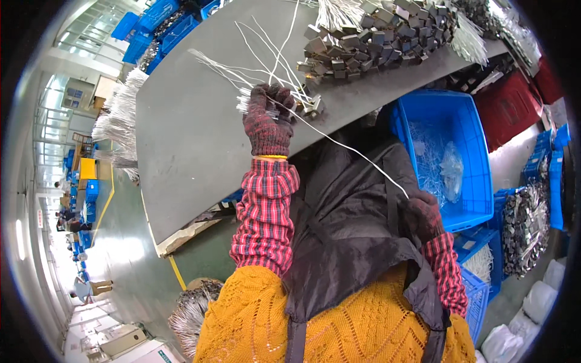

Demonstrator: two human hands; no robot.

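My left hand (270, 118), in a dark knitted glove, is closed round a bundle of thin white wires (244, 97) over the grey table. Small metal-looking blocks (313, 106) show just right of its fingers, among the wires. One white wire (354, 150) runs in a long slack curve from that hand across my dark apron to my right. Its far end meets my right hand (422, 215), also gloved, whose closed fingers pinch it beside the blue bin. The fingertips of the right hand are partly hidden.
A heap of dark rectangular blocks with white wires (378, 45) lies at the table's (187, 157) far side. To the right stand a blue bin (478, 163) holding wire scraps and a clear bag, and a red container (508, 109). More white wire bundles (124, 115) are left of the table.
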